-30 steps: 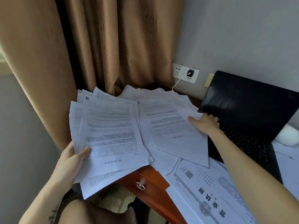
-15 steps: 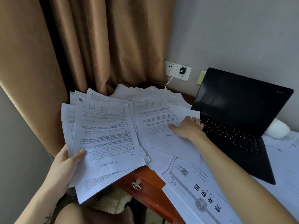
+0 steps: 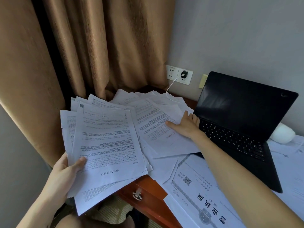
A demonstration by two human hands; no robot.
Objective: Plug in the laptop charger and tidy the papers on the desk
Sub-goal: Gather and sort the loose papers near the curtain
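My left hand (image 3: pixel 65 171) grips a fanned stack of printed papers (image 3: pixel 105 142) off the desk's left edge, thumb on the top sheet. My right hand (image 3: pixel 185 125) lies flat with spread fingers on a loose sheet (image 3: pixel 158 129) beside the laptop's left edge. More loose papers (image 3: pixel 148 99) cover the desk's back corner. A black charger plug (image 3: pixel 183 74) sits in the wall socket (image 3: pixel 185 76), and its white cable (image 3: pixel 169 91) runs down over the papers. The black laptop (image 3: pixel 238 122) stands open with a dark screen.
A large certificate sheet (image 3: pixel 202 199) lies at the desk's front. The red-brown wooden desk (image 3: pixel 148 193) has a drawer handle (image 3: pixel 137 195). Brown curtains (image 3: pixel 98 46) hang behind. A white round object (image 3: pixel 283 133) sits right of the laptop, with more papers (image 3: pixel 289 155) there.
My right hand slid back along the loose sheet toward the laptop's left edge. My left hand still grips the stack in about the same spot.
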